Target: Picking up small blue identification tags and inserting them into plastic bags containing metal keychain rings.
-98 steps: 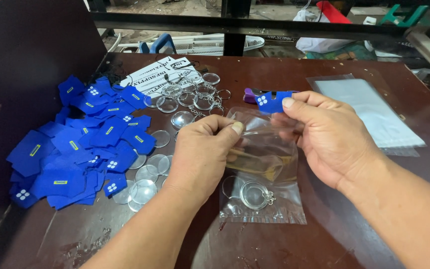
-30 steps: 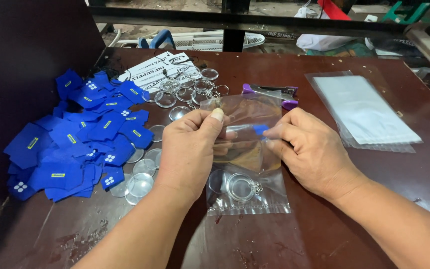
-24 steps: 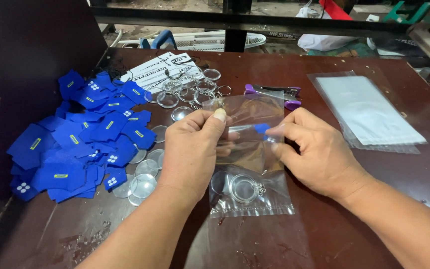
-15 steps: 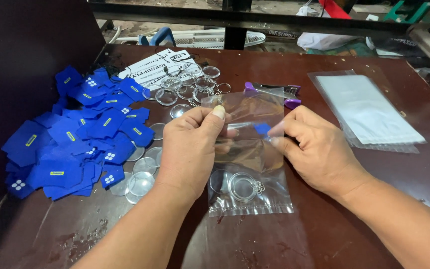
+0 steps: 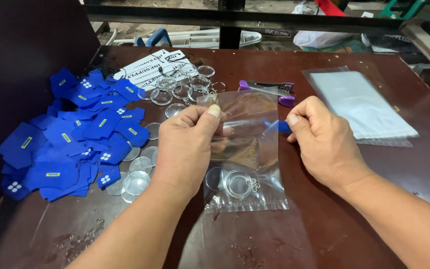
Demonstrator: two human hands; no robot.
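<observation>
Both hands are pinching the same clear plastic bag (image 5: 247, 149), which sits near the middle of the dark brown tabletop (image 5: 324, 234). The left hand (image 5: 187, 144) is closed on the bag's upper left side, thumb and forefinger squeezed together at the top. The right hand (image 5: 324, 142) grips the bag's right edge, and a small blue tag (image 5: 283, 126) shows just beside its thumb, though I can't tell if that tag is inside the bag or only at its mouth. Down at the bottom of the bag there's a clear round keychain case (image 5: 237, 183) with a little metal ring on it.

Off toward the left edge is a big pile of blue tags (image 5: 70, 137), with loose clear discs (image 5: 138, 172) along its right side. More keyring cases (image 5: 182, 89) lie toward the far edge, next to printed white sheets (image 5: 148, 67). A stack of empty clear bags (image 5: 357, 102) sits near the right edge, and a purple tool (image 5: 269, 88) lies just behind the held bag.
</observation>
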